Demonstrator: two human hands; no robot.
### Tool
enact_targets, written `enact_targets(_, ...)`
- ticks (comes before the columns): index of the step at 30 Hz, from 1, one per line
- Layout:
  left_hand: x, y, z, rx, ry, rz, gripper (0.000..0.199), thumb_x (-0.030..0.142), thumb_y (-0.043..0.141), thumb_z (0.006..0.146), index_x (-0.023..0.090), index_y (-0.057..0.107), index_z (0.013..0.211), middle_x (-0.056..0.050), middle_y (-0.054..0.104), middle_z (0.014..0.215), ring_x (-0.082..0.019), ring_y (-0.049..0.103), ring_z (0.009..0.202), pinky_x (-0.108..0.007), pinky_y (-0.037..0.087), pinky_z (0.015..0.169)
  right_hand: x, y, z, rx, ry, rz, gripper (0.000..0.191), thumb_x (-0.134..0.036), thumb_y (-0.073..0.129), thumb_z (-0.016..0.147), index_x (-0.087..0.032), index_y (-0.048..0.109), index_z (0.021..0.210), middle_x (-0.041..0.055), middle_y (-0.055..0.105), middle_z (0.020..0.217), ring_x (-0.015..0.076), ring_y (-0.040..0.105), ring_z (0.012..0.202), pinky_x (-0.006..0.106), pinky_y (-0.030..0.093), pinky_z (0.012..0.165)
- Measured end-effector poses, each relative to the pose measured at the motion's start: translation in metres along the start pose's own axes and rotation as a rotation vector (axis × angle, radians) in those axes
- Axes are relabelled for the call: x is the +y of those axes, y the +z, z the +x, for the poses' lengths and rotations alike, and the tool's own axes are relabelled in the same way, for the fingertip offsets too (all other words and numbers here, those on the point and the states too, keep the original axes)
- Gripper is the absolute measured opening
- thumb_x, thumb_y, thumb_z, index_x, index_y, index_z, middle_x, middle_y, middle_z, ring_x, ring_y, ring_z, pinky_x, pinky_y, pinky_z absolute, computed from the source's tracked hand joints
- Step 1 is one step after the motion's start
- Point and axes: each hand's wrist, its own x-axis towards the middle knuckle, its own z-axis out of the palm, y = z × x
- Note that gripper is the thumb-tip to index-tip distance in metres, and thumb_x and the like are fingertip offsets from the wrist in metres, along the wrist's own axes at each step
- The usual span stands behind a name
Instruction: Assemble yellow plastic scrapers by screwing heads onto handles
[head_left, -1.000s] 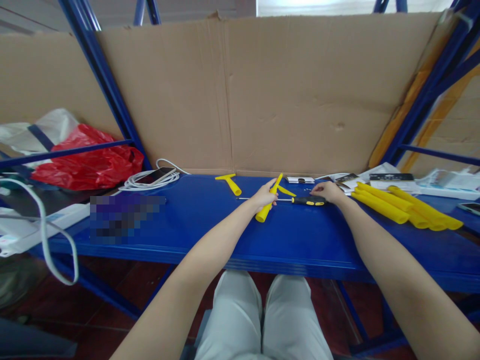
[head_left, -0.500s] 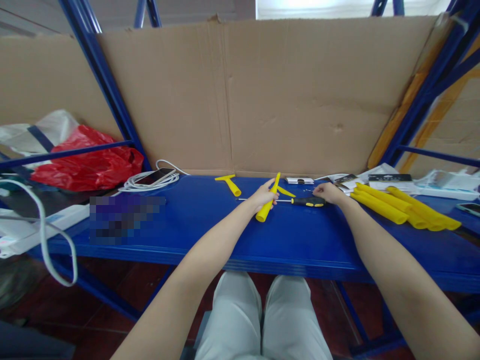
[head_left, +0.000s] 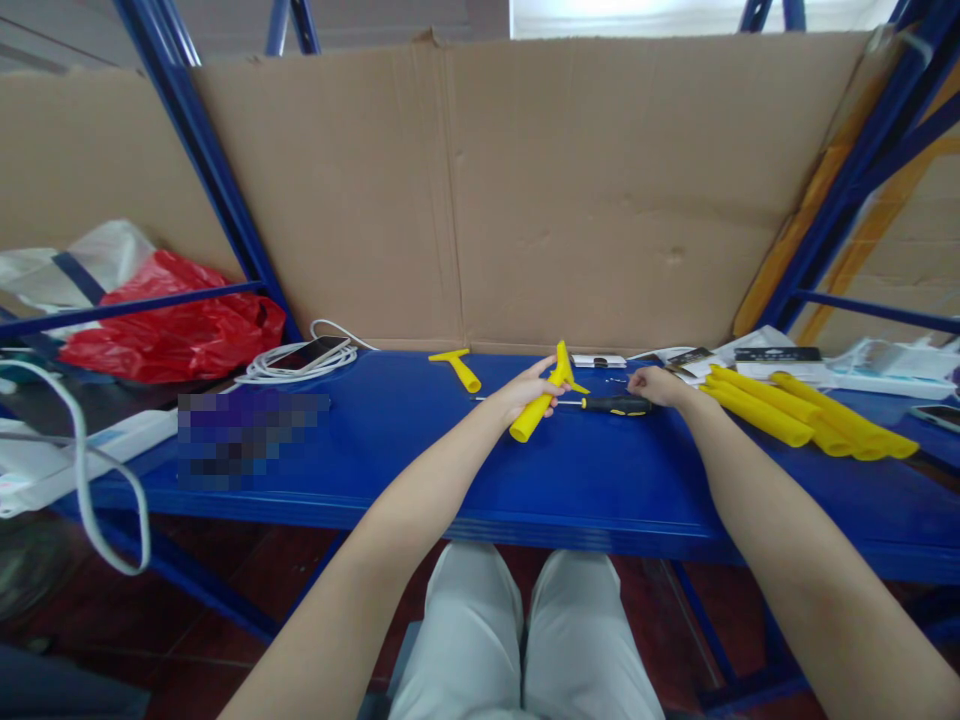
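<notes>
My left hand is wrapped round a yellow plastic T-shaped handle. Its round open end points down towards me, and its crosspiece sticks out past my fingers. Behind it lies a screwdriver with a black and yellow grip, its shaft pointing left on the blue table. My right hand is at the table just beyond that grip, fingertips pinched together; what they hold, if anything, is too small to make out. Beside those fingertips lie tiny metal pieces, perhaps screws. Another yellow T-shaped handle rests to the left.
Several yellow tubes lie on the right, before packets and papers. A small white box stands at the back against the cardboard. Leftward are a coiled white cable, a red bag and a power strip.
The T-shaped handle has turned in my left hand, so its crosspiece shows more fully. My right hand has hardly moved, staying by the tiny metal pieces.
</notes>
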Motion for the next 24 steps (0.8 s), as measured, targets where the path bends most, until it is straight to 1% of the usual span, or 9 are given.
enact_targets(3, -0.001, -0.001, 0.001, -0.013, 0.004, 0.005, 0.086, -0.006, 0.048, 0.08, 0.031, 0.021, 0.152, -0.008, 0.067, 0.105, -0.005, 0.048, 0.048, -0.019, 0.039, 0.046, -0.001, -0.001, -0.001, -0.003, 0.005, -0.002, 0.015, -0.011, 0.058, 0.074, -0.019, 0.062, 0.062, 0.0063, 0.07, 0.072, 0.0193, 0.067, 0.074, 0.026, 0.051, 0.071)
enact_targets(8, 0.0, -0.001, 0.0, -0.023, -0.004, 0.009, 0.085, -0.006, 0.048, 0.08, 0.031, 0.021, 0.152, -0.008, 0.068, 0.103, -0.005, 0.047, 0.048, -0.019, 0.039, 0.047, -0.002, -0.001, -0.002, 0.004, 0.022, -0.004, 0.018, -0.006, 0.057, 0.071, -0.02, 0.056, 0.059, 0.0052, 0.068, 0.071, 0.0188, 0.065, 0.075, 0.026, 0.049, 0.072)
enact_targets(11, 0.001, -0.001, -0.002, -0.054, -0.003, 0.01, 0.085, -0.007, 0.048, 0.08, 0.03, 0.022, 0.152, -0.006, 0.067, 0.1, -0.005, 0.048, 0.047, -0.018, 0.039, 0.046, -0.009, -0.003, -0.003, 0.049, 0.008, 0.109, 0.018, -0.007, 0.057, 0.072, -0.02, 0.053, 0.06, 0.0045, 0.065, 0.067, 0.0181, 0.063, 0.071, 0.027, 0.049, 0.07)
enact_targets(13, 0.001, 0.0, -0.002, -0.085, 0.003, 0.011, 0.085, -0.006, 0.049, 0.079, 0.03, 0.022, 0.152, -0.005, 0.067, 0.098, -0.005, 0.048, 0.047, -0.018, 0.038, 0.045, -0.019, -0.004, -0.004, 0.091, -0.032, 0.265, 0.015, -0.012, 0.056, 0.075, -0.02, 0.053, 0.063, 0.0031, 0.062, 0.064, 0.0164, 0.06, 0.065, 0.027, 0.048, 0.067)
enact_targets(15, 0.0, 0.0, -0.002, -0.116, 0.009, 0.015, 0.086, -0.005, 0.05, 0.078, 0.03, 0.023, 0.151, -0.004, 0.067, 0.095, -0.005, 0.048, 0.047, -0.017, 0.038, 0.044, -0.033, -0.006, -0.007, 0.115, -0.105, 0.442, 0.011, -0.02, 0.056, 0.079, -0.021, 0.053, 0.069, 0.0014, 0.059, 0.063, 0.0145, 0.057, 0.06, 0.027, 0.048, 0.063)
enact_targets(17, -0.001, 0.0, -0.002, -0.145, 0.009, 0.02, 0.087, -0.005, 0.052, 0.077, 0.031, 0.024, 0.151, -0.003, 0.066, 0.093, -0.005, 0.049, 0.047, -0.017, 0.039, 0.044, -0.049, -0.007, -0.01, 0.095, -0.205, 0.564, 0.013, -0.029, 0.059, 0.079, -0.021, 0.053, 0.072, -0.0003, 0.056, 0.061, 0.0134, 0.054, 0.058, 0.026, 0.047, 0.06)
enact_targets(20, -0.002, 0.001, -0.002, -0.173, 0.01, 0.024, 0.088, -0.004, 0.053, 0.076, 0.031, 0.024, 0.151, -0.003, 0.065, 0.092, -0.005, 0.05, 0.047, -0.017, 0.039, 0.043, -0.069, -0.008, -0.015, 0.042, -0.298, 0.659, 0.023, -0.04, 0.065, 0.074, -0.021, 0.052, 0.072, -0.0016, 0.053, 0.06, 0.0123, 0.051, 0.056, 0.026, 0.045, 0.058)
enact_targets(24, -0.002, 0.0, -0.002, -0.178, 0.009, 0.031, 0.087, -0.003, 0.052, 0.077, 0.033, 0.025, 0.151, -0.004, 0.066, 0.095, -0.005, 0.05, 0.048, -0.017, 0.04, 0.044, -0.081, -0.008, -0.019, 0.013, -0.32, 0.695, 0.029, -0.046, 0.067, 0.07, -0.021, 0.052, 0.072, -0.0016, 0.053, 0.061, 0.0123, 0.05, 0.058, 0.028, 0.045, 0.06)
